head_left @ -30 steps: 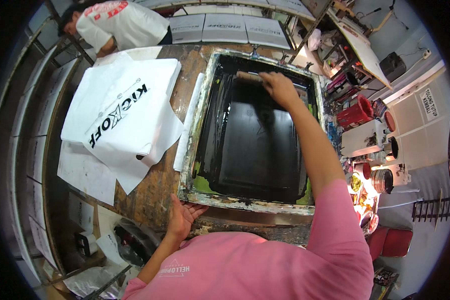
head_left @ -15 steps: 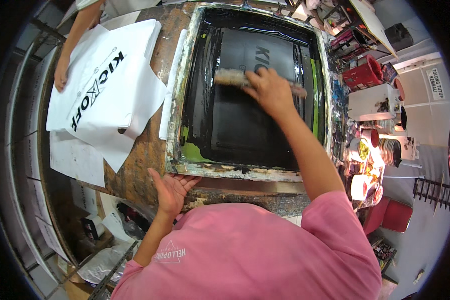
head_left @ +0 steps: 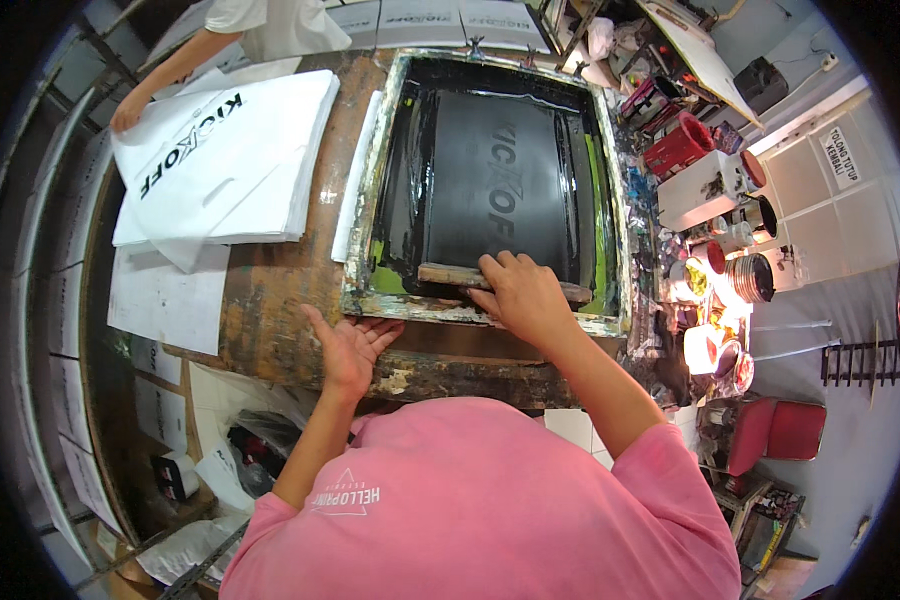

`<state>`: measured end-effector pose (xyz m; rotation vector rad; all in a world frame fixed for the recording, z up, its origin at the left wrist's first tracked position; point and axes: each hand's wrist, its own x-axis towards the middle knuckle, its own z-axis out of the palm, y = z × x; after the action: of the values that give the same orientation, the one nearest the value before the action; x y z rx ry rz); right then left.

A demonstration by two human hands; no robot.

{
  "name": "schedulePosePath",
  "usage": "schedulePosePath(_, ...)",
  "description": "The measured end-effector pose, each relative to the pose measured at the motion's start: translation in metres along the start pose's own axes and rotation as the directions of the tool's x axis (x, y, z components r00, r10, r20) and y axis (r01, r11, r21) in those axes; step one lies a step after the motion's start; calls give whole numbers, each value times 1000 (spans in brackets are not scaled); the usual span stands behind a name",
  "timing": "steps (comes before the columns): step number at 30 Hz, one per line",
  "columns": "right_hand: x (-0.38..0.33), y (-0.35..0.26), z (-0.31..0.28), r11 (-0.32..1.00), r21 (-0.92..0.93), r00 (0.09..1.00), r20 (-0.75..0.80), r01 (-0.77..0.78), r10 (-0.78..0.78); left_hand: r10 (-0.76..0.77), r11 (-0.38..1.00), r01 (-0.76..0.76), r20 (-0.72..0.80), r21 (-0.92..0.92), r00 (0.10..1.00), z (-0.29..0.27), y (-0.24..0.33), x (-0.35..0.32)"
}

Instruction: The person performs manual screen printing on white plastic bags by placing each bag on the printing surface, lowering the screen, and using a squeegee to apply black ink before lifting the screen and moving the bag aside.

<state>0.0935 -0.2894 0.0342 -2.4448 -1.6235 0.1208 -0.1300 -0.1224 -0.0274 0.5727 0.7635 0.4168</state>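
My right hand (head_left: 522, 296) is closed over the long wooden-handled squeegee (head_left: 500, 280), fingers wrapped across its top, holding it crosswise at the near end of the wide rectangular printing screen (head_left: 490, 170). The screen's mesh is coated in glossy black ink with pale lettering showing through the middle, green tape runs along its inner sides, and its frame is crusted with old whitish paint. It lies flat on the worn, stained brown wooden table (head_left: 280, 290). My left hand (head_left: 350, 345) holds nothing: it rests open, fingers spread, touching the near left corner of the frame and the table's edge. To the left sits a stack of white plastic bags with black lettering (head_left: 220, 170), where another person's hand (head_left: 130, 110) touches its far corner.
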Motion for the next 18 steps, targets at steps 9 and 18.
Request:
schedulePosePath(9, -35, -37, -19, 991, -132, 963, -268, -25, -11, 97, 995, -90, 149, -52, 984, 7, 13, -13)
schedulePosePath(18, 36, -37, -153, 960, -277, 807, -577, -51, -123, 445, 782, -619, 626, 77, 640, 53, 73, -6)
